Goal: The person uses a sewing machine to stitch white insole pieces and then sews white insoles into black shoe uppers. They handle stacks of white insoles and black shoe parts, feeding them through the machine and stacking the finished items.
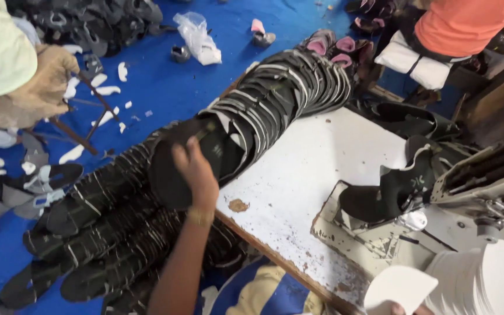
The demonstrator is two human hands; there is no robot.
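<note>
Step in hand, as we judge it: lifting one piece off the stack. Our left hand reaches over the table's left edge and pinches a black sandal upper at its top edge, fingers closed on it. The upper sits at the near end of the long fanned row of uppers that runs from the table down to the blue floor. Our right hand, near right, barely shows; it holds a white insole, grip closed as far as we can tell. Sewing machine on the right holds another upper. Next move calls for freeing this single upper without dragging its neighbours.
</note>
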